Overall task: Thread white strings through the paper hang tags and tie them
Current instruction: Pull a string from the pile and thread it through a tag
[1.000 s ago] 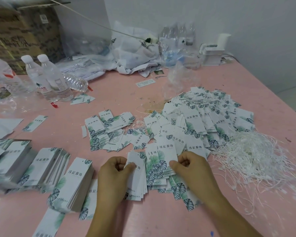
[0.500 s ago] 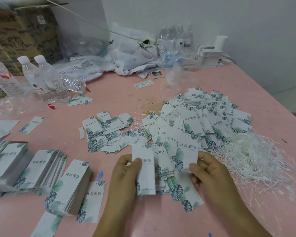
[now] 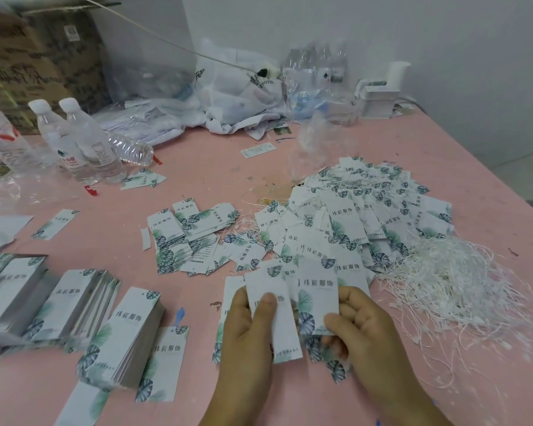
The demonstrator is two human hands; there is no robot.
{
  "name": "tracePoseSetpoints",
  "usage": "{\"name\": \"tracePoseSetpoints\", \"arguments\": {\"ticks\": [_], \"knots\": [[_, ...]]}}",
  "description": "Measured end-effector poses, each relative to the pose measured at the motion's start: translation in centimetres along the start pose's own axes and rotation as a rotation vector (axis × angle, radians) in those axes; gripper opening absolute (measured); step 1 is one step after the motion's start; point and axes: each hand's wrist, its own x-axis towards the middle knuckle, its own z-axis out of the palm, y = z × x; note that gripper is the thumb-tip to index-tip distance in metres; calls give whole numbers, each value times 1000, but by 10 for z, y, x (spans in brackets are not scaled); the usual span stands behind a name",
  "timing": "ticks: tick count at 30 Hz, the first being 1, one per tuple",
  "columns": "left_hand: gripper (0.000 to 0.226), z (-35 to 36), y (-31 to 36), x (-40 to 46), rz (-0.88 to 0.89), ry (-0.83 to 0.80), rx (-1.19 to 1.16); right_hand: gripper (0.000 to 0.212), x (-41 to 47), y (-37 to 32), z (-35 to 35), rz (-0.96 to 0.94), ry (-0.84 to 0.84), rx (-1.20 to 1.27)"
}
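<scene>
Left hand (image 3: 246,327) curled round one hang tag (image 3: 274,315), thumb pressed flat on its printed face, fingers behind; held upright and tipped toward the eyes, probably to bring the top end into reach for threading. Right hand (image 3: 360,327) pinching a second tag (image 3: 317,296) just beside the first, thumb at its lower edge, fingers bent behind. Both tags lifted clear of the loose ones beneath, seemingly to separate single pieces from a clump. No string in either hand, so likely the picking-up stage, threading not yet begun.

White strings (image 3: 450,284) heaped to the right, touching the right hand's side of the work, presumably kept there for an easy reach. Big spread of tags (image 3: 366,216) beyond the hands to the far right, thin threads showing among them, so probably the finished lot. Smaller scatter (image 3: 191,238) in the middle. Neat stacks (image 3: 126,333) near left, squared up, apparently waiting stock. All on a pink table (image 3: 197,167). Water bottles (image 3: 83,146) at far left, well apart from the work.
</scene>
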Motion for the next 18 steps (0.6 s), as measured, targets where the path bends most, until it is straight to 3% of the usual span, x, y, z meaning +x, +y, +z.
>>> {"name": "tracePoseSetpoints", "arguments": {"ticks": [3,10,13,15,18], "knots": [[28,-1,2,1,-29,5,-40,42,-2,1,-3,-7,14,-44],[17,9,3,-10,99,-69,167,28,-8,-2,11,-55,-127,19],[24,10,4,-11,103,-88,226,26,-10,0,12,-49,-178,35],[28,10,5,-11,47,-107,160,28,-10,1,13,-43,-220,46],[39,10,10,-8,-112,-154,-119,29,-8,2,10,-12,-283,84]]}}
